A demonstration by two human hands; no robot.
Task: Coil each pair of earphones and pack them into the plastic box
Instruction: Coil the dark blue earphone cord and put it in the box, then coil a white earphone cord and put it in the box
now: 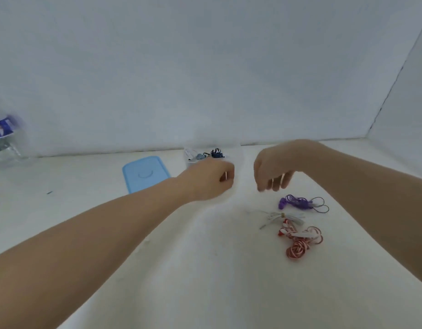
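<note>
While raised above table (205,269): left hand (206,180) clenched, contents unclear; right hand (274,170) released, fingers drooping. Loose earphones (297,219) at 4 o'clock, plastic box (213,154) at 12, blue lid (145,173) at 10.

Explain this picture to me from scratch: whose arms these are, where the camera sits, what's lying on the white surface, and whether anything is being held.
There is no machine here. A person wears one camera on the head, looking forward and down, so both bare arms reach in from below. The left hand is curled near the clear plastic box, which already holds some dark blue and pale earphones. The right hand hangs with fingers loosely down. The blur hides whether either hand holds anything. The light blue plastic lid lies flat left of the box. On the white table to the right lie three bundles: purple earphones, white earphones and red-and-white earphones. A clear plastic bottle stands far left.
</note>
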